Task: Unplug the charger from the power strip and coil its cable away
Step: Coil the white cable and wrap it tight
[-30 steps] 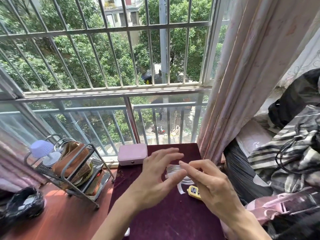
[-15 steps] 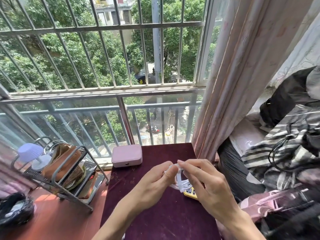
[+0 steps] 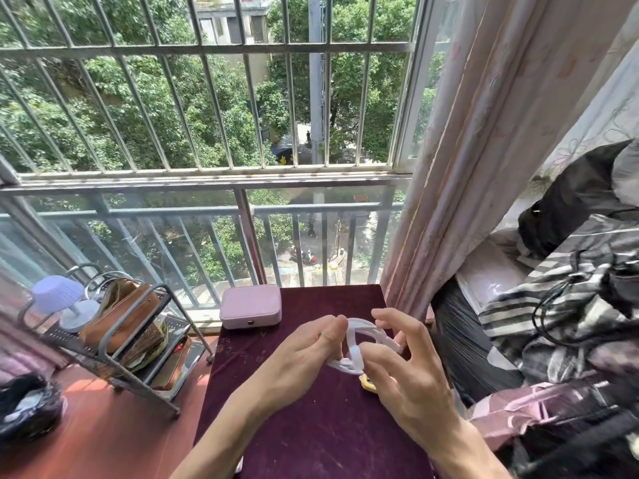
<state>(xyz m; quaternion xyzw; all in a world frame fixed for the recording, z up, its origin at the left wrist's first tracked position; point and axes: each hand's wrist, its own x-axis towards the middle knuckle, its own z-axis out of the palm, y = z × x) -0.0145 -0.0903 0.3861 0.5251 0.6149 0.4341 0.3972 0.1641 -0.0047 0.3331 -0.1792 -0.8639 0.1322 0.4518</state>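
- The cable (image 3: 356,344), white and flat, sits in a small coil held above the bench (image 3: 311,437), between the 2 hands.
- The left hand (image 3: 304,357) pinches the coil's left side; its fingers (image 3: 333,331) are closed together on the cable near the top of the loop.
- The right hand (image 3: 408,378) grips the coil from the right, thumb pressed on a band of cable that wraps across the loops, the other fingers (image 3: 397,323) curled over the coil's far side, so this hand too is clamped on the cable.
- A yellow item (image 3: 367,382) lies on the bench just under the coil, mostly hidden by the right hand; what it is cannot be told.
- A pink case (image 3: 250,307) rests at the far edge of the bench, well apart from the hands.
- A wire rack (image 3: 114,337) with a brown pouch (image 3: 121,312) stands to the left of the bench; a curtain (image 3: 484,150) hangs at the right.
- Against 1.0 s ago: then the left fingers were spread open and off the cable, which lay loose by the right hand; now both hands are shut on it.
- Against 0.5 s ago: the grip is much the same, but the coil is tighter and a band now crosses its middle.
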